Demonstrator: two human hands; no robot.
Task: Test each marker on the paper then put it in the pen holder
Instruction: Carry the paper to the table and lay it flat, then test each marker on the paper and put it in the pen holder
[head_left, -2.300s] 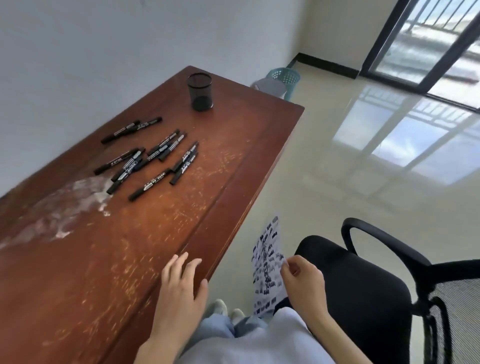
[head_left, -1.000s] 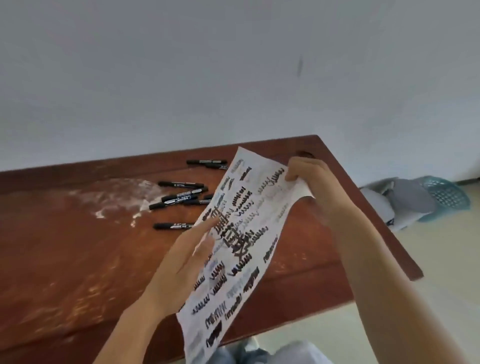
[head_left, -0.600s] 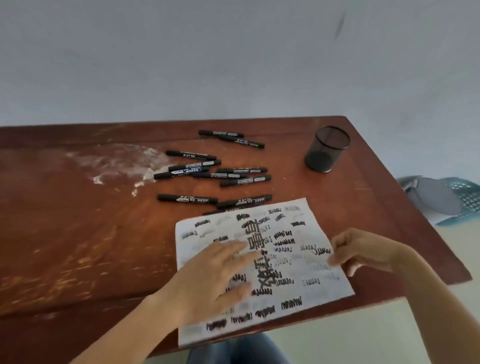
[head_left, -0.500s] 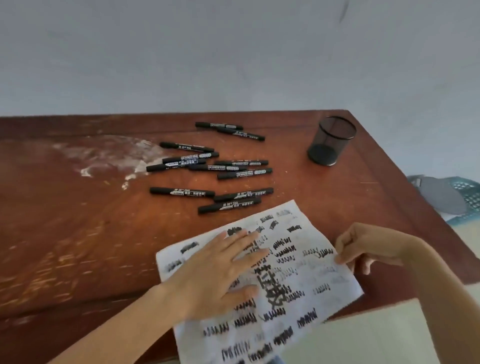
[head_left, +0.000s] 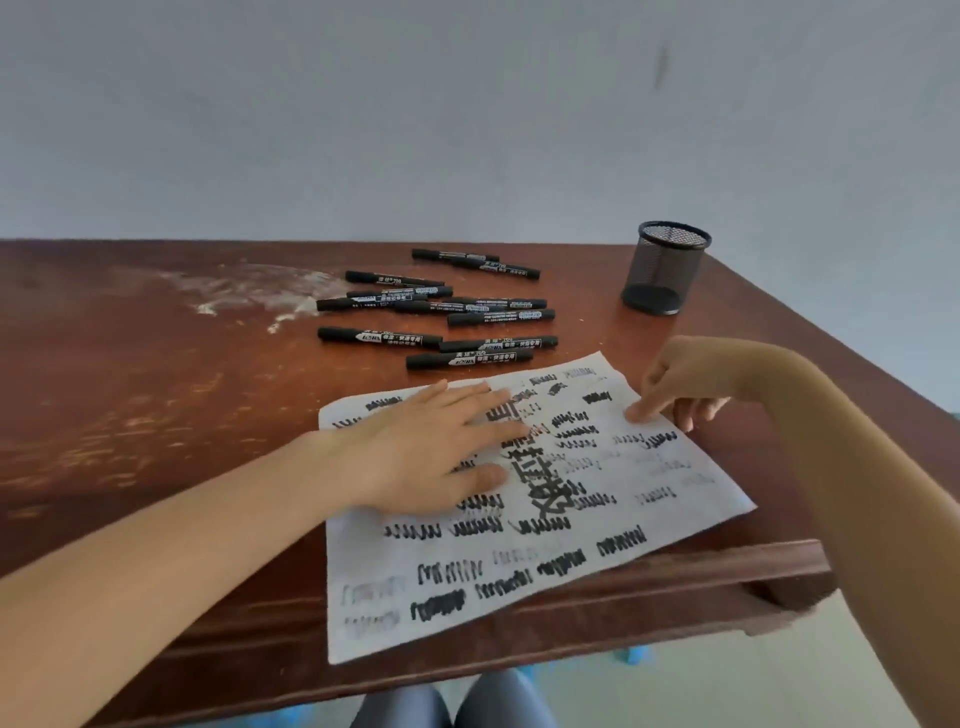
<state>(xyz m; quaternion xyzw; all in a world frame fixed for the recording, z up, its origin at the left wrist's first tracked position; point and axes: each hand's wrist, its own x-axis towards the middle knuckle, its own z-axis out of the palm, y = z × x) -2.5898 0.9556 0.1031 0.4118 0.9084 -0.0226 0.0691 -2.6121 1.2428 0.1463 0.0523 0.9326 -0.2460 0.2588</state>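
Observation:
A white paper (head_left: 597, 525) covered with black scribbles lies at the near edge of the brown table (head_left: 156, 415), its lower corner hanging over the edge. My left hand (head_left: 431, 447) presses flat on the paper's left half, fingers straight. My right hand (head_left: 675, 384) touches the paper's right edge with a fingertip, the other fingers loosely curled. Several black markers (head_left: 441, 312) lie capped in a loose group just behind the paper. A black mesh pen holder (head_left: 662, 267) stands upright and apparently empty at the back right.
A whitish worn patch (head_left: 249, 291) marks the table left of the markers. A pale wall rises directly behind the table. The table's right edge runs close to the pen holder, and the floor shows below at the right.
The paper was lifted from beside my lap onto the table and laid flat. In the last half second both hands slid and turned it slightly, and my left hand flattened on it.

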